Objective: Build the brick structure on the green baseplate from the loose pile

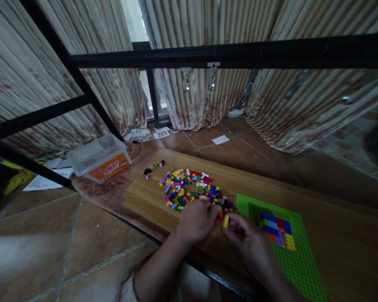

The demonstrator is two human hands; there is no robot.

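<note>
Between the thumb and fingers of my right hand (250, 243) is a yellow toy brick (226, 221). Just left of it, my left hand (198, 220) is closed at the near edge of a pile of loose coloured bricks (179, 184). A red-orange brick (219, 216) shows by its fingertips; whether the fingers grip it is hard to make out. To the right lies a green studded baseplate (302, 260), carrying a block of blue, red, orange, purple and yellow bricks (277, 230). My right forearm covers part of the baseplate's near left side.
The wooden board (340, 226) bears the bricks and baseplate. A few small pieces (154, 167) lie at its far left. Beyond its left end stands a clear plastic box (99, 157) with an orange label. A black metal frame (208, 58) crosses in front of striped curtains.
</note>
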